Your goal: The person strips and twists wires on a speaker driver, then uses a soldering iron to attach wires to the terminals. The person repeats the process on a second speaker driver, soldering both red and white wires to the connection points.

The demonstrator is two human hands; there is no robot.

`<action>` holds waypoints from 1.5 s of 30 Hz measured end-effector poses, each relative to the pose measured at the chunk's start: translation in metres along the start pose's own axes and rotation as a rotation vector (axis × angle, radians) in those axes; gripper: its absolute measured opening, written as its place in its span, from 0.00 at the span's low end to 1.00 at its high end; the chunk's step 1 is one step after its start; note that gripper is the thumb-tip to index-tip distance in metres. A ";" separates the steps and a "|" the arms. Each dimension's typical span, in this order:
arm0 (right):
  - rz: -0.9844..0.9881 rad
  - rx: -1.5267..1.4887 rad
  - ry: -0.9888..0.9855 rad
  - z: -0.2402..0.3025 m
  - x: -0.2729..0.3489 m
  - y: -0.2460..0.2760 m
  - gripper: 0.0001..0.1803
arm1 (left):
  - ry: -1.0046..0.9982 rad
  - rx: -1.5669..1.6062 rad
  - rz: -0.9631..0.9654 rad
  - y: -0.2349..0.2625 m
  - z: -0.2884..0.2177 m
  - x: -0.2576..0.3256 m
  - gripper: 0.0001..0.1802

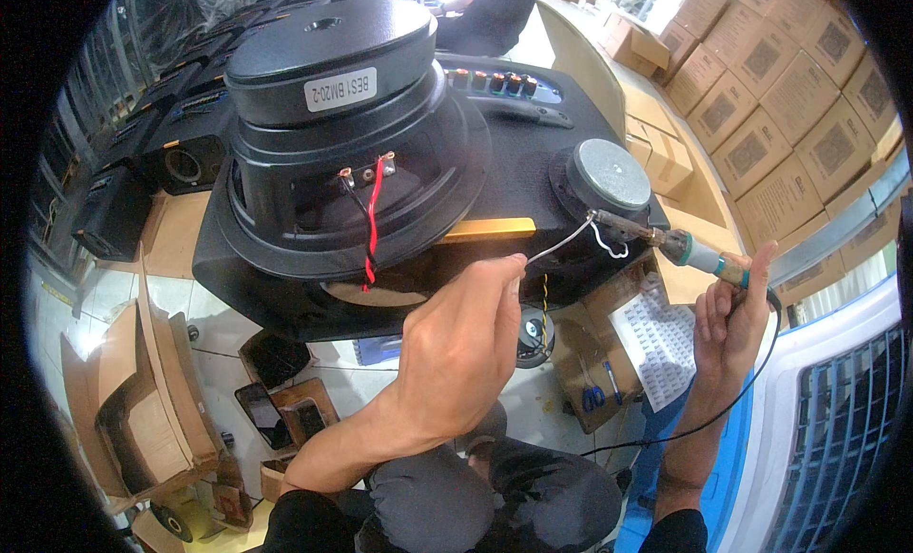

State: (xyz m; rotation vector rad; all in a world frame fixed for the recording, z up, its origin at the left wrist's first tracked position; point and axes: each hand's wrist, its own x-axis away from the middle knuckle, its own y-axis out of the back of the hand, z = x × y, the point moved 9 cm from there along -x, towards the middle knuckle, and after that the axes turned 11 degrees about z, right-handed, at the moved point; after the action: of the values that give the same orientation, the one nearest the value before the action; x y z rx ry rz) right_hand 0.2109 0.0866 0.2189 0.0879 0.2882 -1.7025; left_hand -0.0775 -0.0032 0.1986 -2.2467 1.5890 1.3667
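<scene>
My left hand pinches a thin pale wire between thumb and fingers. Its far end meets a terminal on the side of a small round silver-backed speaker driver. In my right hand is a soldering iron, gripped by its handle with one finger stretched along it. The iron's tip reaches the same terminal, beside a short white looped wire. To the left, a large black woofer lies magnet up on a black speaker cabinet, a red wire and a black one hanging from its terminals.
A yellow bar lies by the woofer. Colored binding posts sit behind. Stacked cartons rise at right; an opened carton and a phone are lower left. The iron's black cord crosses my right forearm.
</scene>
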 end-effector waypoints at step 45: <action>-0.031 -0.037 -0.005 -0.001 -0.002 0.002 0.25 | -0.004 0.042 0.013 0.011 -0.004 0.006 0.14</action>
State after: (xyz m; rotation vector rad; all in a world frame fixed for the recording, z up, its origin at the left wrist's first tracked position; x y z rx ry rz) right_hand 0.2132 0.0881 0.2179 0.0523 0.3183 -1.7278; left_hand -0.0836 -0.0146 0.2011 -2.2123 1.6183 1.3275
